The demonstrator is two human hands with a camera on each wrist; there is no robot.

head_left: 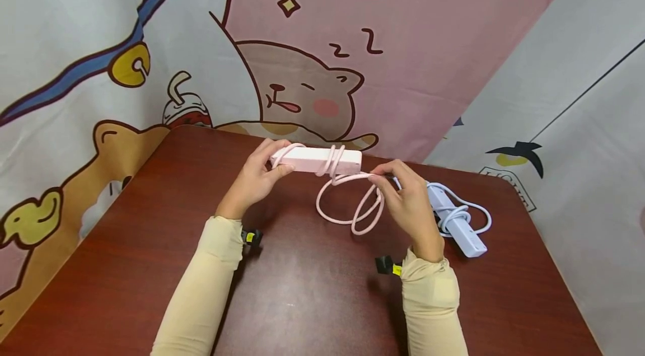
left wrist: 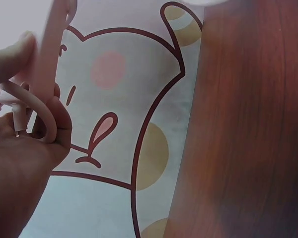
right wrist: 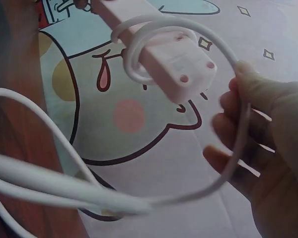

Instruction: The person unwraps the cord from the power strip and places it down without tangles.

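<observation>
Above far part of brown wood-grain surface: pink rectangular plastic power strip, raised. Left hand grips strip's left end; right hand pinches pink round cord between thumb and forefinger. Cord circles strip in 2 turns near right end. Step judged: cord handling; winding or unwinding, cannot tell. Next move likely calls for steady left hold, right guiding slack. Brand: none legible. Printed fabric backdrop: 2 "Z" marks; lettering at right unclear.

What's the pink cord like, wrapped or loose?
Partly wrapped: the pink cord circles the pink bar, but loose loops show near the right hand.
</observation>
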